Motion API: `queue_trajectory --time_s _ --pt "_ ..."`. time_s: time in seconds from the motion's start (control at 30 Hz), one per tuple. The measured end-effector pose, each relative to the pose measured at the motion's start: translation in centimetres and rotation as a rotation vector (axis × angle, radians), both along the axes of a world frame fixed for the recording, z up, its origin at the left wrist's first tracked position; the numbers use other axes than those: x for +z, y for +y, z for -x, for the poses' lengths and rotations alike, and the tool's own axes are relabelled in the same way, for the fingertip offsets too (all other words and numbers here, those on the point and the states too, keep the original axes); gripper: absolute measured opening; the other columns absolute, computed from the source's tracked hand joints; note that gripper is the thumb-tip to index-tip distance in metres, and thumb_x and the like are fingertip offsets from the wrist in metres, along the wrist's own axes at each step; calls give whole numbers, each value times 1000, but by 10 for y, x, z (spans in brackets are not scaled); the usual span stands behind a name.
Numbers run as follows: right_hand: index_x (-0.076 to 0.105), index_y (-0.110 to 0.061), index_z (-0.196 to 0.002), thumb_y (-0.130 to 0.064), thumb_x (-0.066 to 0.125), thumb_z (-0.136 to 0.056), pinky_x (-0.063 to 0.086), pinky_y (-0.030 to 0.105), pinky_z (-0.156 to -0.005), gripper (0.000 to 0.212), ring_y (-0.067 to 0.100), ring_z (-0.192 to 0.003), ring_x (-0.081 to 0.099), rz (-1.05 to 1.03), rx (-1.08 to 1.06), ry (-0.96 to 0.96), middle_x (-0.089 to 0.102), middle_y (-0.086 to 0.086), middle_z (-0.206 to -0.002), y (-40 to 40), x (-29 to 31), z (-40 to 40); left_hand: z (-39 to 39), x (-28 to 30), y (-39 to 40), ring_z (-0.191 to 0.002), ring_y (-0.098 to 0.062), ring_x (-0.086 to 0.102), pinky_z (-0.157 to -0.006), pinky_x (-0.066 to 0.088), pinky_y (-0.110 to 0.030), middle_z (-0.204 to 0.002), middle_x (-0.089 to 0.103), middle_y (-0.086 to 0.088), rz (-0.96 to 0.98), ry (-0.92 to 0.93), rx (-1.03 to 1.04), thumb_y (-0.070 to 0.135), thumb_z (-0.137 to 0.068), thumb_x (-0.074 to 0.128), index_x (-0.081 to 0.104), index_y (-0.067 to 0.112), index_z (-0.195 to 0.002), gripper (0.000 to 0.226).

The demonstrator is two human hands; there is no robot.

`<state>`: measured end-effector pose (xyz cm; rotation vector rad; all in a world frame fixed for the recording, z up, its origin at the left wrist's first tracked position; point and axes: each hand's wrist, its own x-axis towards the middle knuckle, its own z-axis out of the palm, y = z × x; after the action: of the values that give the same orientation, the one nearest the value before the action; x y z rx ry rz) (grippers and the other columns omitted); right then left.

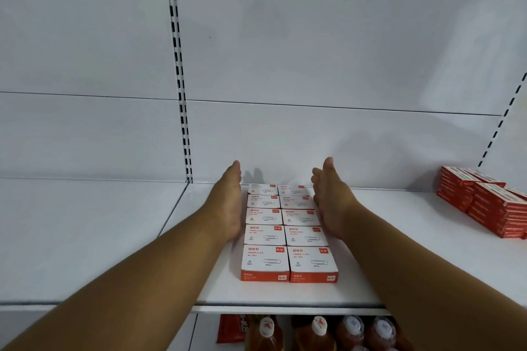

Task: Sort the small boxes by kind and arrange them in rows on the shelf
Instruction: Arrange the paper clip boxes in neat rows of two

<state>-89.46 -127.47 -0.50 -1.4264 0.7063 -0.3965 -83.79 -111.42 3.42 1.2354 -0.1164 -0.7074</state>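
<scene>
Several white and orange paper clip boxes (288, 229) lie in two tidy rows running from the front of the white shelf (399, 251) to its back. My left hand (228, 202) lies flat on edge against the left side of the rows, fingers straight. My right hand (332, 202) does the same along the right side, thumb up. Neither hand holds a box. A stack of red boxes (490, 205) of another kind sits at the shelf's far right.
A slotted upright (179, 80) divides the white back panel. Left of it is another shelf section (85, 231). On the shelf below stand bottles with amber liquid (319, 333) and a red packet (231, 328).
</scene>
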Motion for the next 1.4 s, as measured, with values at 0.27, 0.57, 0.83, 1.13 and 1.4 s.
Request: queue_trajectory --time_s 0.27,0.57,0.83,1.13,1.4 --pt "43 -20 -141 -70 11 -93 43 14 -52 77 16 -120 56 95 50 159 51 -9 -139 11 4 0 -6 -14 -9 -31 -1 56 -29 43 -17 -38 58 13 0 -98 -45 47 -104 29 29 16 -151 57" --pt "50 -23 -134 -70 10 -93 41 13 -49 74 0 -59 56 157 24 165 57 -6 -135 11 4 -5 -16 -23 -14 -38 -3 61 -35 47 -17 -57 66 11 -15 -114 -86 44 -104 31 33 14 -149 55" --pt "45 -30 -141 -72 11 -92 40 11 -45 73 -1 -57 55 129 24 145 55 -14 -131 10 2 -3 -23 -30 -13 -39 -1 62 -34 47 -16 -44 63 13 -14 -64 -131 44 -104 30 48 23 -83 35" --pt "40 -37 -143 -73 11 -91 44 14 -53 69 2 -73 62 182 79 162 56 -17 -87 6 -2 -3 -17 -25 -10 -43 -3 65 -36 48 -18 -47 65 13 -15 -69 -109 45 -104 32 48 20 -129 39" --pt "34 -37 -147 -76 9 -88 48 9 -47 75 8 -70 66 146 188 76 49 -9 -141 0 -5 -4 -9 -21 -9 -40 -1 62 -34 46 -16 -45 63 14 -46 -155 -105 44 -104 32 32 14 -149 54"
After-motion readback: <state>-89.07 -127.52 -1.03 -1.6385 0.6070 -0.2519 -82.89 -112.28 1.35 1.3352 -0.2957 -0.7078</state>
